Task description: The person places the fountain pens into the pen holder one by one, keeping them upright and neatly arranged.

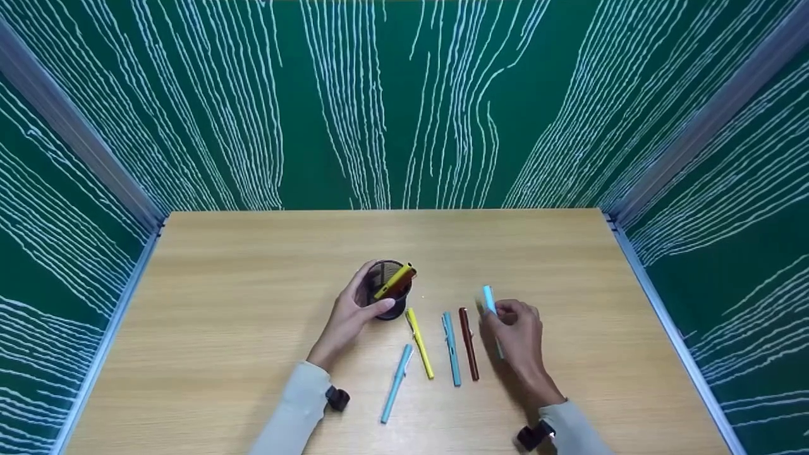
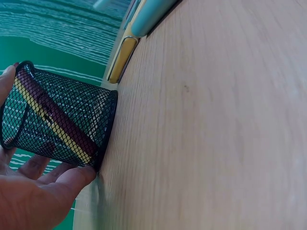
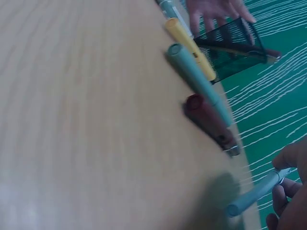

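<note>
My left hand grips a black mesh pen holder, fingers round its far side and thumb on the near side. Inside it lean a yellow pen and a dark red pen. The holder's base meets the table in the left wrist view. On the right, my right hand pinches a light blue pen between thumb and fingers. In the right wrist view this pen looks lifted off the wood, with a shadow beside it.
Between the hands lie a yellow pen, a blue pen, a dark red pen and, nearer the front, another light blue pen. Green walls with white wavy lines enclose the wooden table at the back and sides.
</note>
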Demonstrator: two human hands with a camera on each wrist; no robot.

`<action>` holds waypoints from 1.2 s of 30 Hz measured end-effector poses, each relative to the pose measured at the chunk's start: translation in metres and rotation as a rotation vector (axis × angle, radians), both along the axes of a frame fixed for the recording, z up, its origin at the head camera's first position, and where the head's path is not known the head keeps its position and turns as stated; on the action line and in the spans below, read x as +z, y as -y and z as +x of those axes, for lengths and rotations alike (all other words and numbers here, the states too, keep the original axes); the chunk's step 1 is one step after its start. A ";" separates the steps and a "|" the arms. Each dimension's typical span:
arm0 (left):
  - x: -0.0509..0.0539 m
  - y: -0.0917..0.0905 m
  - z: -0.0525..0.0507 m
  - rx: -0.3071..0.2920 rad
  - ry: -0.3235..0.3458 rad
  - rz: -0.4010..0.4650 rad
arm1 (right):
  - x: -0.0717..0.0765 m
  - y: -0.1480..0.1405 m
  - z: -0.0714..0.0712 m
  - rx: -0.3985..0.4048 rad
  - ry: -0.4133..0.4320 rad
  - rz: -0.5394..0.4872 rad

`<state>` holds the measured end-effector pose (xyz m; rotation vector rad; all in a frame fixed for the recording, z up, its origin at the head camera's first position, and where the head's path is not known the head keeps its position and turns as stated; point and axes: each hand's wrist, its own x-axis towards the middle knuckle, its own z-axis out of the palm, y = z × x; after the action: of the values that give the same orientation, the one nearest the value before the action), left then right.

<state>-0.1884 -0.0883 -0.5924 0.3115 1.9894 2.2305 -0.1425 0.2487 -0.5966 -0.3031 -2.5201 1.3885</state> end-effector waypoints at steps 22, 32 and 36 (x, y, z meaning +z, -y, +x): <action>-0.002 -0.002 -0.001 -0.018 -0.007 0.013 | 0.029 0.003 0.003 0.001 -0.104 -0.060; 0.000 -0.002 -0.001 -0.008 -0.010 0.003 | 0.047 0.009 0.003 0.046 -0.123 -0.076; 0.001 -0.002 -0.001 0.002 -0.003 -0.016 | 0.054 0.012 0.001 0.058 -0.116 -0.081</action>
<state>-0.1892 -0.0867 -0.5913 0.3114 2.0090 2.2161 -0.1417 0.2366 -0.5423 -0.1596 -2.4011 1.4876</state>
